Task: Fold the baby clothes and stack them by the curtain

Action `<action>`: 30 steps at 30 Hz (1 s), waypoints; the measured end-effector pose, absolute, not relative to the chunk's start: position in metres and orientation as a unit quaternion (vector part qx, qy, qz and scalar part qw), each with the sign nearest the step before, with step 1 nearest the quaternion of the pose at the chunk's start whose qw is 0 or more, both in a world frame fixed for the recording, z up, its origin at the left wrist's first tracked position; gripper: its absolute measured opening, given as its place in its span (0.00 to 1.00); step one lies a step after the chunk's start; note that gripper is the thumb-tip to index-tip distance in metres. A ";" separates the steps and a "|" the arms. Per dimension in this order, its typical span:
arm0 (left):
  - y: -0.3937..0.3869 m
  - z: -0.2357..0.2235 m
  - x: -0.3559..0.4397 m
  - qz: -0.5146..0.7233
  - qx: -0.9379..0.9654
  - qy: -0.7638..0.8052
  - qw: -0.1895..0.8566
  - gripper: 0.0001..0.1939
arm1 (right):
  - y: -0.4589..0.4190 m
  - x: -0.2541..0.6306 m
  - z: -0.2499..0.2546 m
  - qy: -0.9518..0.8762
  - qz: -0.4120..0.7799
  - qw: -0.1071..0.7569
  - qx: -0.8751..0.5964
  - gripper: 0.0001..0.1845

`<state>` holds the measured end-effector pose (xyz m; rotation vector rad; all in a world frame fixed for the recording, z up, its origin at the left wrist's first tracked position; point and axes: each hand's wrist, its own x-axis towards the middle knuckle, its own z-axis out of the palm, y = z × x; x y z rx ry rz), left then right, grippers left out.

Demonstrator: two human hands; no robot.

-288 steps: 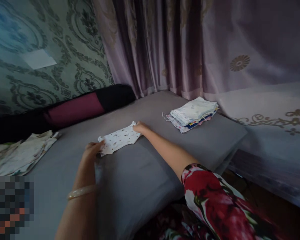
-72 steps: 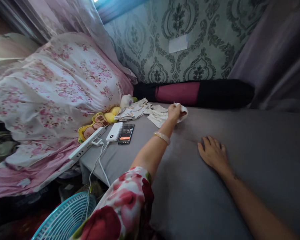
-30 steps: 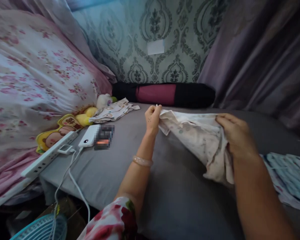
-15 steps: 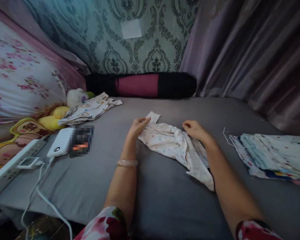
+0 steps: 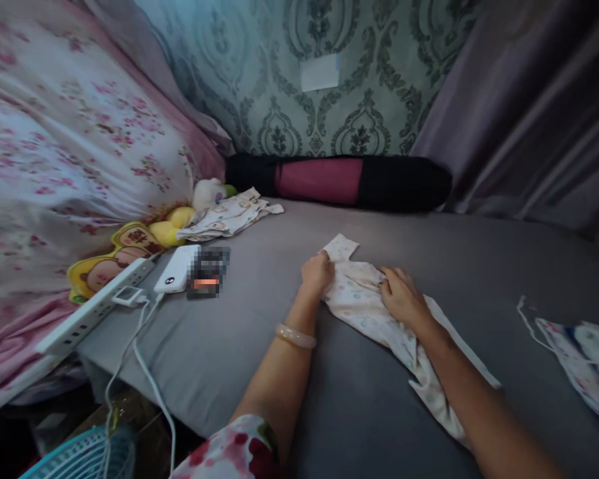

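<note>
A small white garment (image 5: 359, 303) with a fine pastel print lies on the grey bed sheet (image 5: 259, 346), one short sleeve-like end pointing away from me and longer parts trailing toward my right forearm. My left hand (image 5: 318, 273) is closed on its left edge, just below that short end. Over the garment's upper right side, my right hand (image 5: 402, 296) bends its fingers against the cloth and grips it. Part of the fabric is hidden under my right hand and forearm.
Another printed garment (image 5: 229, 216) lies by plush toys (image 5: 177, 226) at the back left. A white power bank (image 5: 178, 269), a blurred dark item (image 5: 208, 273) and a power strip (image 5: 100, 303) sit left. Folded clothes (image 5: 579, 359) are at right; a black-and-pink bolster (image 5: 319, 181) lies behind.
The view has swung left. My right hand has come down onto the garment and gripped it, and the cloth's right side is spread out more. My left hand keeps its hold.
</note>
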<state>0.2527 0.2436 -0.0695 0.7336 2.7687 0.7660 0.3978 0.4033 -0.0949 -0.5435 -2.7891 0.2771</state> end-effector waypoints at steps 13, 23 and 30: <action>0.246 -0.068 0.251 0.220 0.237 0.942 0.092 0.15 | 0.419 0.394 -0.113 -0.959 0.118 0.188 -0.175 0.24; 0.245 -0.071 0.248 0.236 0.237 0.937 0.099 0.16 | 0.430 0.393 -0.124 -0.955 0.131 0.208 -0.167 0.24; 0.244 -0.068 0.247 0.241 0.234 0.936 0.107 0.17 | 0.433 0.392 -0.127 -0.953 0.143 0.206 -0.169 0.24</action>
